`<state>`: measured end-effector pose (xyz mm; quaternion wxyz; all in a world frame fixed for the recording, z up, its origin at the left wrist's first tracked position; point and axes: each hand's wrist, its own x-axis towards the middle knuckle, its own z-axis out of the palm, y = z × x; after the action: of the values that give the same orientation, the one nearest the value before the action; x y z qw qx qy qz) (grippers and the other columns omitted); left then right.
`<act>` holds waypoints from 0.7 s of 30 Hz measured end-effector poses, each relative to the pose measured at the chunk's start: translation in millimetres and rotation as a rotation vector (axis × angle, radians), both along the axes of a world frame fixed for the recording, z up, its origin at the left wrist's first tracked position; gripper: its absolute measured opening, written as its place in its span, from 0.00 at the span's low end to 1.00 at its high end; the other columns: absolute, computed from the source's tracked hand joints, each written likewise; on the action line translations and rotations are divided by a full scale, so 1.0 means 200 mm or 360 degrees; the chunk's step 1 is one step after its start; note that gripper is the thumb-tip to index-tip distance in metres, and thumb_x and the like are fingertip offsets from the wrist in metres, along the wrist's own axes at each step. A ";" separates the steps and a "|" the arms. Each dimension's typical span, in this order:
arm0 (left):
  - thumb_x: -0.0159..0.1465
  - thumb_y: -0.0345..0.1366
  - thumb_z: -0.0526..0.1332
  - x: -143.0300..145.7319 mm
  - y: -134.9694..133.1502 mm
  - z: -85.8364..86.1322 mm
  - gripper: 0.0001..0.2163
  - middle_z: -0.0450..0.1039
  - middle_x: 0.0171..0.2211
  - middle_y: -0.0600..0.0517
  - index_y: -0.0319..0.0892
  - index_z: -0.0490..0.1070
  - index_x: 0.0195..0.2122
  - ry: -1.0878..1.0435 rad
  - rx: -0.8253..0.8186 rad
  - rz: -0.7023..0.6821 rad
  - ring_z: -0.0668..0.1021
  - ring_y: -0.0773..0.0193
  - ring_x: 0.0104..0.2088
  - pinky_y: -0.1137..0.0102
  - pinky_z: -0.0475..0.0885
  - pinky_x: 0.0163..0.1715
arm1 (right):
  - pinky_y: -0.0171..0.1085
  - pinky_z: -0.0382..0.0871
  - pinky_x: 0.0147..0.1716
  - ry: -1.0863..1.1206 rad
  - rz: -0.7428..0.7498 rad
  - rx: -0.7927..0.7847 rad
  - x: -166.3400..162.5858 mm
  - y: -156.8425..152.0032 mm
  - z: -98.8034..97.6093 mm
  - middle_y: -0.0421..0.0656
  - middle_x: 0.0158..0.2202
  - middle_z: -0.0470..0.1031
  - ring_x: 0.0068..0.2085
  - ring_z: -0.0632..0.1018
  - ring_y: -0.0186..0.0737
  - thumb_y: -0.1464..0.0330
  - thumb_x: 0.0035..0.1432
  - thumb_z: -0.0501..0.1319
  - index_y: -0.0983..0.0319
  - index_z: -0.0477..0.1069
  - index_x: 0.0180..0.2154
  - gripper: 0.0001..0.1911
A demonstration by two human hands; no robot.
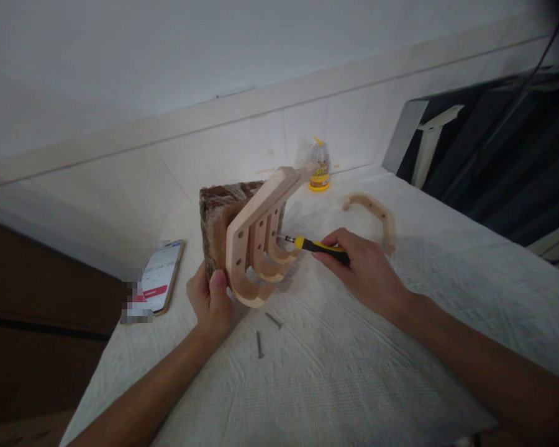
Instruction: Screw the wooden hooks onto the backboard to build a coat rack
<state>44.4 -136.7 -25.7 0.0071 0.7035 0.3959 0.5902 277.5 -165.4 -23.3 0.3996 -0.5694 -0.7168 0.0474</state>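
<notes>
My left hand [212, 301] grips the lower left corner of a brown block wrapped in clear film [215, 223], with the thumb in front. Against the block stands a pale wooden rack [242, 248] with several curved hook pieces and drilled holes. My right hand [361, 264] is wrapped round a yellow and black screwdriver [323, 248]. Its tip points left and meets the rack near a hole in the far hook piece; whether it sits on a screw is too small to tell. Two loose screws, a near one [259, 344] and a farther one [274, 320], lie on the cloth below.
A loose curved wooden piece [377, 211] lies to the right. Near the wall stands a small clear container with a yellow base [320, 171]. A phone [161, 279] rests at the left edge of the white-covered table [326, 385]. Dark panels [507, 136] lean at the far right.
</notes>
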 end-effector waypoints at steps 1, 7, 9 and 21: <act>0.64 0.46 0.49 0.00 0.00 0.00 0.20 0.56 0.13 0.57 0.43 0.56 0.17 -0.0004 -0.0002 -0.0010 0.60 0.70 0.15 0.71 0.54 0.14 | 0.37 0.64 0.27 -0.0020 0.0011 -0.0020 0.00 0.00 0.00 0.43 0.28 0.74 0.28 0.74 0.40 0.64 0.60 0.56 0.61 0.64 0.32 0.08; 0.65 0.43 0.50 0.00 0.00 0.00 0.17 0.57 0.14 0.56 0.43 0.58 0.19 0.0003 0.0008 -0.0114 0.61 0.69 0.16 0.71 0.55 0.15 | 0.39 0.67 0.28 0.0034 0.0009 -0.0070 -0.01 0.00 -0.01 0.45 0.34 0.73 0.32 0.75 0.42 0.64 0.60 0.54 0.61 0.61 0.43 0.11; 0.65 0.43 0.49 0.00 0.00 0.00 0.18 0.57 0.14 0.56 0.43 0.58 0.19 -0.0010 0.0004 -0.0094 0.61 0.69 0.16 0.71 0.54 0.15 | 0.39 0.68 0.28 0.0055 -0.0009 -0.0018 -0.01 0.00 -0.02 0.45 0.35 0.70 0.33 0.75 0.42 0.67 0.57 0.56 0.61 0.59 0.43 0.12; 0.64 0.43 0.50 0.00 0.00 0.00 0.17 0.57 0.14 0.57 0.42 0.59 0.19 0.0055 0.0052 -0.0062 0.61 0.69 0.16 0.71 0.54 0.16 | 0.41 0.68 0.37 0.0184 0.0163 0.0049 0.00 0.02 0.00 0.44 0.34 0.67 0.35 0.72 0.39 0.69 0.63 0.49 0.61 0.67 0.34 0.10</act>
<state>43.9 -136.6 -25.6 0.0002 0.7211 0.3725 0.5842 278.4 -160.6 -24.1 0.4460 -0.5222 -0.7214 0.0894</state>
